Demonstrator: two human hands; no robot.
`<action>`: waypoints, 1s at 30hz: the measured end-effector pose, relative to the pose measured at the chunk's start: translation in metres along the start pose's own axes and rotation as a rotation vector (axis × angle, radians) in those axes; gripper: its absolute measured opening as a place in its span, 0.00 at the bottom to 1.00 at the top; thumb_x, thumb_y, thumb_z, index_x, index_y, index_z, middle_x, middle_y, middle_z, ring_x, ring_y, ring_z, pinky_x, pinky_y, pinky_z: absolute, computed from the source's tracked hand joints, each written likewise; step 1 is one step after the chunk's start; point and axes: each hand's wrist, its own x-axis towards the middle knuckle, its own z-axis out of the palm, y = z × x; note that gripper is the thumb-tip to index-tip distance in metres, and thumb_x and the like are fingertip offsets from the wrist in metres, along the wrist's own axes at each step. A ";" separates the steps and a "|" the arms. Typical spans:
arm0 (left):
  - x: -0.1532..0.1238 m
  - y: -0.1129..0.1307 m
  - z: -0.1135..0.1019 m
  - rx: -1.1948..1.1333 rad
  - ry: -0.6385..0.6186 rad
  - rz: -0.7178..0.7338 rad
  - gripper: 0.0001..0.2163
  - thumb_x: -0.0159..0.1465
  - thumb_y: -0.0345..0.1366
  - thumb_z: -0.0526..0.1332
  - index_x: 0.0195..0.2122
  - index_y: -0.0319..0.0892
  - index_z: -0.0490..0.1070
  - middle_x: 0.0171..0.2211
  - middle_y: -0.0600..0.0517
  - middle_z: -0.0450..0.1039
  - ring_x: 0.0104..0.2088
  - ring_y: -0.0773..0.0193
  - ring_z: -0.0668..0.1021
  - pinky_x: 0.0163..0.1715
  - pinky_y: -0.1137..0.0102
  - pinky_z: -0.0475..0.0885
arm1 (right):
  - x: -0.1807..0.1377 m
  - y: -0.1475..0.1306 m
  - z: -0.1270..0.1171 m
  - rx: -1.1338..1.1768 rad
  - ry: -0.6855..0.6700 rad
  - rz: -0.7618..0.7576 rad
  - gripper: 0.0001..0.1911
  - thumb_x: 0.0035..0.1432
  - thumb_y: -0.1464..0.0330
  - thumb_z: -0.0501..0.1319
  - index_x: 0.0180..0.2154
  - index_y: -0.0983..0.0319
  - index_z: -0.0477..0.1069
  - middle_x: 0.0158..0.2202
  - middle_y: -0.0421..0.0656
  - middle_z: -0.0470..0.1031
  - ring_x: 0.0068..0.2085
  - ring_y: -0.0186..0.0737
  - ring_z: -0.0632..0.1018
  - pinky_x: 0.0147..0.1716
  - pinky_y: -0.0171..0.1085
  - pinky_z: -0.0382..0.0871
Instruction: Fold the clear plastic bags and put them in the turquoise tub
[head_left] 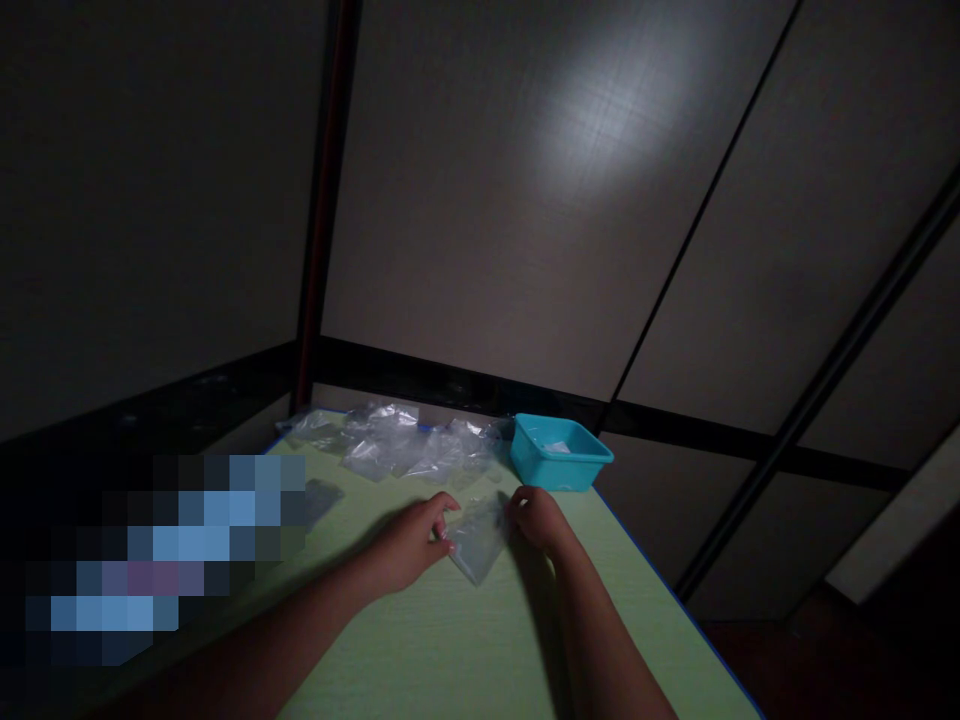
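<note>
A small clear plastic bag [478, 542] is between my two hands, low over the green tabletop. My left hand [412, 543] is at its left edge, with the thumb and curled fingers on the film and the index finger raised apart. Closed at the bag's upper right corner is my right hand [538, 515], its fingertips partly hidden. Behind them lies a loose spread of clear plastic bags [412, 450]. A turquoise plastic basket [559, 472] stands just beyond my right hand, with something whitish inside that I cannot make out.
The green table [420, 650] has a blue edge running down its right side. Another clear bag [322, 502] lies at the left, near a pixelated patch. Dark panelled cabinet doors [480, 250] rise close behind the table.
</note>
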 end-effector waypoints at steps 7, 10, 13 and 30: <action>-0.003 0.001 0.000 0.084 -0.001 0.037 0.15 0.54 0.33 0.57 0.44 0.47 0.62 0.32 0.56 0.66 0.30 0.66 0.69 0.28 0.75 0.60 | 0.000 0.001 0.000 -0.031 -0.010 0.015 0.06 0.49 0.72 0.56 0.28 0.64 0.71 0.26 0.44 0.73 0.27 0.34 0.70 0.23 0.30 0.52; -0.002 0.001 0.001 0.134 -0.001 0.047 0.15 0.54 0.31 0.56 0.43 0.47 0.63 0.31 0.55 0.67 0.31 0.65 0.70 0.30 0.75 0.60 | -0.001 0.000 0.000 -0.047 -0.010 0.020 0.06 0.49 0.73 0.55 0.28 0.64 0.71 0.27 0.45 0.74 0.27 0.34 0.70 0.23 0.30 0.52; -0.002 0.003 0.001 0.184 0.003 0.040 0.15 0.55 0.30 0.55 0.44 0.48 0.63 0.32 0.54 0.67 0.33 0.64 0.70 0.32 0.74 0.62 | 0.000 0.000 0.002 -0.062 -0.006 0.030 0.07 0.48 0.73 0.55 0.28 0.64 0.71 0.27 0.46 0.74 0.27 0.34 0.70 0.23 0.31 0.51; -0.020 0.025 -0.008 0.477 -0.407 0.462 0.27 0.58 0.53 0.52 0.58 0.56 0.49 0.60 0.50 0.49 0.59 0.54 0.53 0.55 0.48 0.42 | 0.004 0.007 0.002 0.035 -0.005 -0.054 0.08 0.46 0.75 0.55 0.26 0.65 0.72 0.25 0.43 0.74 0.27 0.34 0.71 0.24 0.29 0.55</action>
